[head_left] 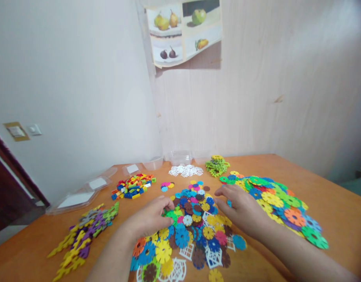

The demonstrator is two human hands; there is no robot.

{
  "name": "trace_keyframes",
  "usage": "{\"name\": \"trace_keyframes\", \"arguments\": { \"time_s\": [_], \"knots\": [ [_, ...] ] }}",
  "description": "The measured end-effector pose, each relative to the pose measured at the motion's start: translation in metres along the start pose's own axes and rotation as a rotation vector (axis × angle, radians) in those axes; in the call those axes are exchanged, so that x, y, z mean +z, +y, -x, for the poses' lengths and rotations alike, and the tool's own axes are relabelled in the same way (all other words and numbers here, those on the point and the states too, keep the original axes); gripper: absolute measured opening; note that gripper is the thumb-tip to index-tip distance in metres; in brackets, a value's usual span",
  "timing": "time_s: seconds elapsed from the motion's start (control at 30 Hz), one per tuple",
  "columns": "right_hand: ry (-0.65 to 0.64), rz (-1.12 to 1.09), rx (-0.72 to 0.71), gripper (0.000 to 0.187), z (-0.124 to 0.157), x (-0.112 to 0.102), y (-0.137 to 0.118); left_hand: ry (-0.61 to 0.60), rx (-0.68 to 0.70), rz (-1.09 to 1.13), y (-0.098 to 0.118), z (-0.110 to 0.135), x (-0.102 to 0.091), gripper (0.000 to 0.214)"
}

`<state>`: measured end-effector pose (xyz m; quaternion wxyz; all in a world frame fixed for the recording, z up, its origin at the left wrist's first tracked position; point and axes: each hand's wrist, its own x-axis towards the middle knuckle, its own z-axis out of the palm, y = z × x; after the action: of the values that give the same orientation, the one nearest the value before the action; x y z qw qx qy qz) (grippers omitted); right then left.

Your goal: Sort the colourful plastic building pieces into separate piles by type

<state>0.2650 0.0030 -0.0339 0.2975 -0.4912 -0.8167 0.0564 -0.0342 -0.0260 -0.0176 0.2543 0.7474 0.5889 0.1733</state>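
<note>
A heap of small colourful plastic snowflake discs (195, 227) lies on the orange table (339, 211) in front of me. My left hand (152, 217) rests on the heap's left side, fingers curled down onto a green disc (171, 215); whether it grips the disc is hidden. My right hand (242, 209) lies palm down on the heap's right side, fingers stretched toward the centre, touching the discs.
Larger discs (282, 203) spread at the right. Small bricks (133, 186), yellow, purple and green jagged pieces (83, 235), white lattice pieces (186, 170) and a green cluster (217, 164) lie around. Clear plastic tubs (180, 156) and lids (80, 196) line the wall.
</note>
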Motion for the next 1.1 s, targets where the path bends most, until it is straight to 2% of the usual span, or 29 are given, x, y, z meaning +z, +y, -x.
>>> {"name": "trace_keyframes", "arguments": {
  "time_s": [0.47,0.63,0.77,0.97,1.1],
  "knots": [
    [-0.037,-0.014,-0.05,0.02,0.002,0.003,-0.008,-0.035,-0.015,0.101,0.0,-0.001,0.002,0.025],
    [-0.023,-0.058,-0.085,0.019,0.004,0.002,-0.016,0.053,-0.023,0.25,0.011,-0.006,0.002,0.02],
    [-0.006,-0.114,-0.148,0.024,0.009,0.001,-0.031,0.116,0.03,0.468,0.028,-0.007,0.008,0.02],
    [-0.122,-0.209,-0.212,0.041,0.022,0.006,-0.057,0.0,0.068,0.738,0.053,-0.003,0.029,0.028],
    [-0.133,-0.193,-0.188,0.038,0.024,0.008,-0.06,-0.037,0.048,0.796,0.058,-0.004,0.037,0.031]
  ]
}}
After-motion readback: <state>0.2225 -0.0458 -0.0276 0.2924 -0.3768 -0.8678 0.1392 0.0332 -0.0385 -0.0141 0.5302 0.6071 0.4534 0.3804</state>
